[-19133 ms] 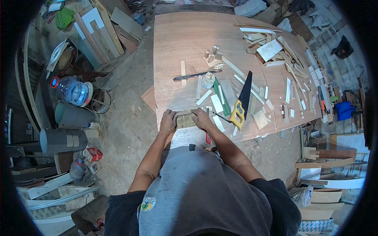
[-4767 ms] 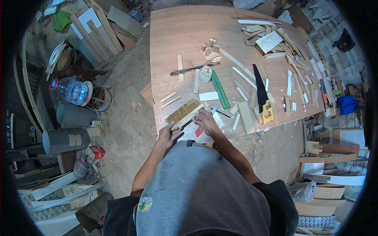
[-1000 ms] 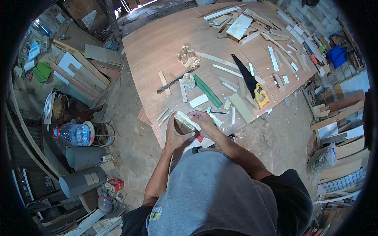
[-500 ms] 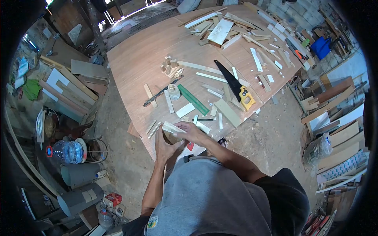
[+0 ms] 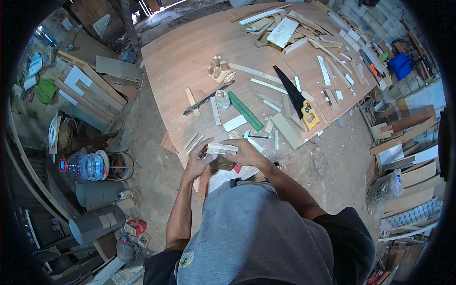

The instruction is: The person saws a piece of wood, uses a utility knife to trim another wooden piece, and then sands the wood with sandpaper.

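Observation:
A short pale wooden piece (image 5: 222, 148) is held level between my two hands, above the near edge of the table (image 5: 175, 61). My left hand (image 5: 198, 160) grips its left end, and my right hand (image 5: 246, 153) has fingers and thumb closed on its right end. Below the piece a brown block (image 5: 222, 164) partly shows. Beyond my hands lie a white wood strip (image 5: 234, 123), a green ruler (image 5: 245, 111), a clear jar (image 5: 222, 99) and a dark pencil-like rod (image 5: 257, 137).
A handsaw with a yellow handle (image 5: 310, 116) lies to the right. Scrap wood (image 5: 283, 32) is piled at the far side. A small wooden assembly (image 5: 219, 70) stands past the jar. A water bottle (image 5: 85, 166) is on the left, off the table.
The wooden piece has turned from slanted to nearly level, and my hands have moved slightly right in view. The table and its things appear shifted right as the view moved.

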### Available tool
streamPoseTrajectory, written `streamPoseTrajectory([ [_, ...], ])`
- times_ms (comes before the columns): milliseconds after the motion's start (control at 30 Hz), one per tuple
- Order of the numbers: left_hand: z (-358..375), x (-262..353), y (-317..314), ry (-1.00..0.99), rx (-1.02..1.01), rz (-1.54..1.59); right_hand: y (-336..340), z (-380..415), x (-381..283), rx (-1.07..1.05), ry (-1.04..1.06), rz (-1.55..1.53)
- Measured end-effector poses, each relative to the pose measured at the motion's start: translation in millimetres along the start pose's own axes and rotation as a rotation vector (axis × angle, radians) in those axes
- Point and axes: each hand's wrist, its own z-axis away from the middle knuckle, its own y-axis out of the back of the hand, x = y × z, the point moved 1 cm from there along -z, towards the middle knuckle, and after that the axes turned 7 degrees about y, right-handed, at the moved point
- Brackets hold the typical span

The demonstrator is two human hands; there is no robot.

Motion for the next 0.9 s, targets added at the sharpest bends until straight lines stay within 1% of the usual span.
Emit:
streamPoseTrajectory([
  [33, -0.2, 1.0, 4.3, 0.025, -0.041, -0.049, 1.9, -1.8, -2.5, -0.05, -0.004, 0.007],
  [67, 0.4, 1.0, 7.0, 0.051, -0.081, -0.097, 4.1, -3.1, -5.2, -0.052, -0.004, 0.005],
  [100, 1.7, 2.8, 7.0, 0.052, -0.079, -0.097, 6.6, -4.1, -8.0, -0.062, 0.011, 0.025],
  [167, 4.6, 6.0, 6.4, 0.063, -0.048, -0.053, 11.4, -4.8, -12.1, -0.072, 0.026, 0.044],
  [233, 6.8, 3.7, 7.2, 0.059, -0.016, -0.005, 17.9, -5.9, -14.0, -0.011, 0.039, 0.007],
  [267, 7.5, 2.9, 7.9, 0.053, 0.013, 0.042, 19.9, -7.1, -0.7, -0.034, 0.046, -0.009],
  [300, 7.5, -0.1, 9.3, 0.052, 0.017, 0.044, 22.5, -7.2, -4.0, -0.039, 0.047, -0.008],
  [367, 7.6, -6.5, 11.4, 0.043, 0.017, 0.032, 25.8, -5.2, -10.2, -0.072, 0.023, 0.088],
  [500, 12.0, -3.1, 10.4, 0.05, 0.035, 0.03, 23.7, -4.9, -10.6, -0.083, -0.031, 0.055],
  [567, 13.4, -1.8, 10.2, 0.039, 0.061, -0.015, 22.5, -4.9, -8.3, -0.07, 0.031, 0.069],
  [667, 15.4, 2.0, 7.3, 0.039, 0.088, -0.059, 22.0, -6.2, -8.5, -0.072, 0.058, 0.107],
  [767, 11.9, -11.1, 16.1, 0.056, 0.095, -0.103, 21.0, -6.6, -7.9, -0.066, 0.103, 0.109],
  [900, 11.7, -0.1, 15.1, 0.094, 0.083, -0.074, 17.6, -9.7, -7.8, -0.064, 0.084, 0.097],
])
